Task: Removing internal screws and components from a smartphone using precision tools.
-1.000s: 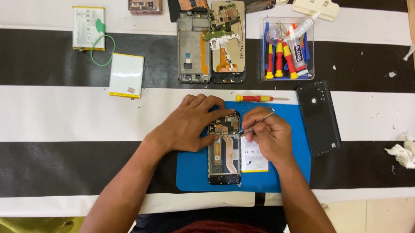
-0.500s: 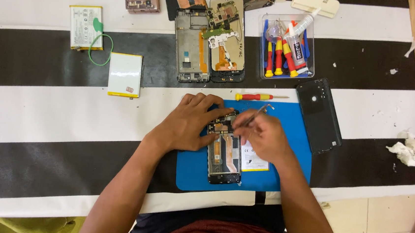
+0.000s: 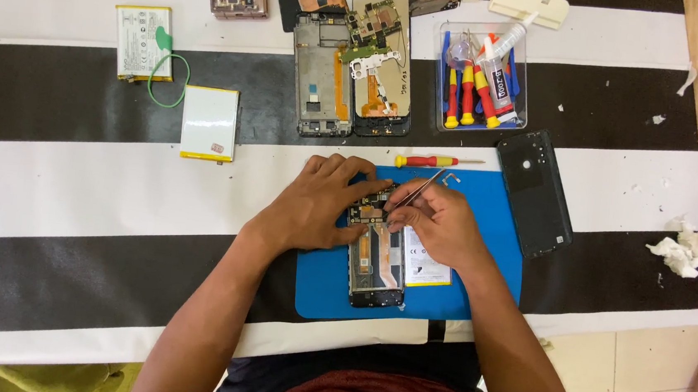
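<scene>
Hands unmoved: left (image 3: 315, 206) still flat on phone (image 3: 376, 252), right (image 3: 438, 224) still pinching tweezers (image 3: 417, 191).

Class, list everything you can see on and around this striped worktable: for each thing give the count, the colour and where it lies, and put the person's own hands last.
Opened phone: one, dark frame, on the blue mat.
Blue work mat: one, near table edge.
Metal tweezers: one, silver, in right hand, over the phone's top.
Red-and-yellow screwdriver: one, above the mat.
Black back cover: one, right of the mat.
Clear tool tray: one, holding red-and-yellow drivers and a glue tube, far right.
Stripped phone frames: two, side by side, far centre.
Flat white batteries: two, far left.
Crumpled tissue: one, white, right edge.
Left hand: steadies the phone.
Right hand: grips the tweezers.
</scene>
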